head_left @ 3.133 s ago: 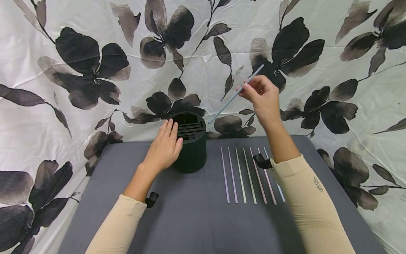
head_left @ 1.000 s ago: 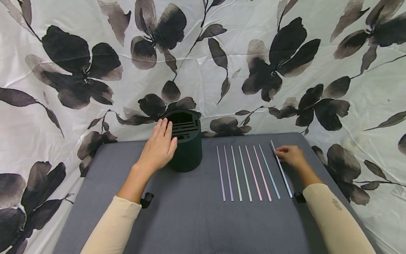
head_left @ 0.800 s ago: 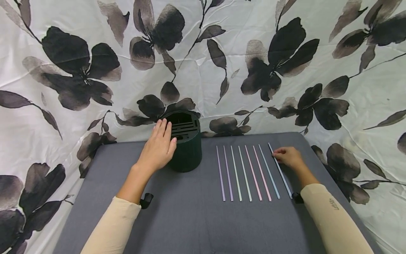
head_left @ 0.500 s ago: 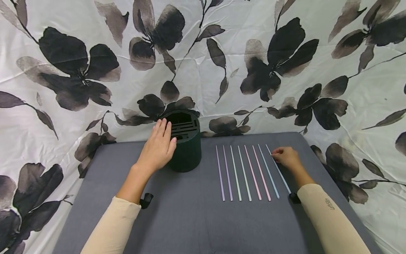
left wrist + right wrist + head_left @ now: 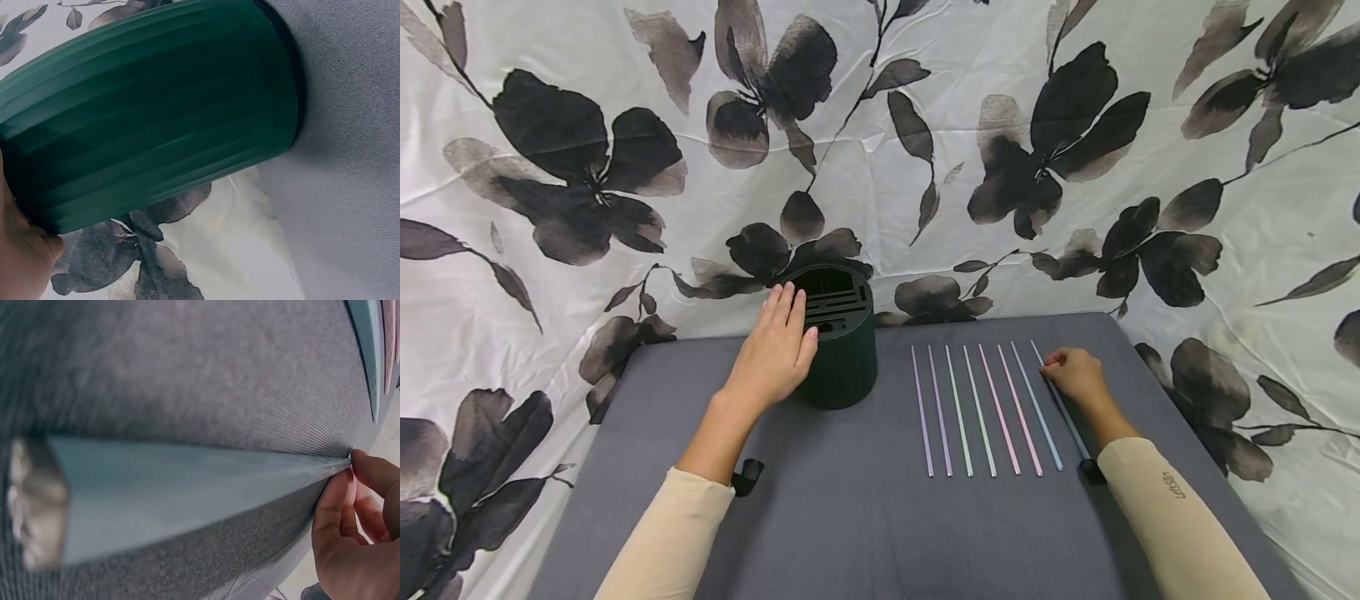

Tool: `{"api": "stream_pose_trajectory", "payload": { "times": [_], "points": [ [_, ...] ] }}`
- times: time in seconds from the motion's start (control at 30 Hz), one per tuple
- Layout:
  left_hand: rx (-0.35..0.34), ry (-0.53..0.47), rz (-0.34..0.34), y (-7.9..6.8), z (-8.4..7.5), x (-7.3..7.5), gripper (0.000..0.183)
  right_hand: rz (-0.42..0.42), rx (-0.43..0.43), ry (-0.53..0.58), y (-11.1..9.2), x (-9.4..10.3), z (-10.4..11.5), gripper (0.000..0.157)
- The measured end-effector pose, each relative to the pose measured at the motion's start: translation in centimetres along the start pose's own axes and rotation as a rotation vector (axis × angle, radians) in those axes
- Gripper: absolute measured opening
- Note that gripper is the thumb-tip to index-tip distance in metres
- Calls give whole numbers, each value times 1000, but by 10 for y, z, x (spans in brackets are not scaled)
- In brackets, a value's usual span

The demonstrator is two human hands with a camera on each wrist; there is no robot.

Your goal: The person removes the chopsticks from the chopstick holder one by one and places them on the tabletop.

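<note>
At the back of the table stands a dark green round utensil holder [image 5: 844, 375] with slots and a larger opening in its top. My left hand [image 5: 771, 354] rests on its left rim, fingers straight, thumb at the near side. Over on the right, my right hand [image 5: 1077, 379] pinches a light-blue chopstick [image 5: 150, 494] between thumb and fingertips near its far end. That chopstick lies along the table, its square silvery end nearest the wrist camera. Left of it is another blue chopstick [image 5: 1037, 407], in a row with pink [image 5: 1020, 408], pale green [image 5: 958, 408] and purple chopsticks [image 5: 922, 408].
The grey cloth-covered table [image 5: 880, 533] ends at a white floral cloth [image 5: 880, 192] hanging behind the holder. A black strap end [image 5: 747, 477] sticks out at the left wrist, another [image 5: 1092, 472] at the right.
My right hand has come down from the air beside the holder to the table with the blue chopstick, then shifted it slightly left toward the row. The left hand stays on the holder.
</note>
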State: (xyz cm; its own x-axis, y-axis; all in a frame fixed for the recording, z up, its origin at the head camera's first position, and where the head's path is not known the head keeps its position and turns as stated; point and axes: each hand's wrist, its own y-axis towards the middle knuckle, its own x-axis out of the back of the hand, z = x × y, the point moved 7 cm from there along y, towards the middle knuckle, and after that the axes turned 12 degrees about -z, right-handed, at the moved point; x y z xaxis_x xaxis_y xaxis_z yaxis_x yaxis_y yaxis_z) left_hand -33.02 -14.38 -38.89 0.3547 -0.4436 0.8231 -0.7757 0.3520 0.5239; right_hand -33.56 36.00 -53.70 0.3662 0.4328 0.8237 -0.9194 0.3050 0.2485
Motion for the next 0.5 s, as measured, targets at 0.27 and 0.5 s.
{"api": "stream_pose_trajectory", "payload": {
  "times": [0.27,0.5],
  "points": [
    [-8,7,1,-1,0,-1,64,-40,4,9,-3,-2,-1,21],
    [-9,1,-8,-1,0,-1,65,-43,15,-7,-5,8,1,26]
  ]
}}
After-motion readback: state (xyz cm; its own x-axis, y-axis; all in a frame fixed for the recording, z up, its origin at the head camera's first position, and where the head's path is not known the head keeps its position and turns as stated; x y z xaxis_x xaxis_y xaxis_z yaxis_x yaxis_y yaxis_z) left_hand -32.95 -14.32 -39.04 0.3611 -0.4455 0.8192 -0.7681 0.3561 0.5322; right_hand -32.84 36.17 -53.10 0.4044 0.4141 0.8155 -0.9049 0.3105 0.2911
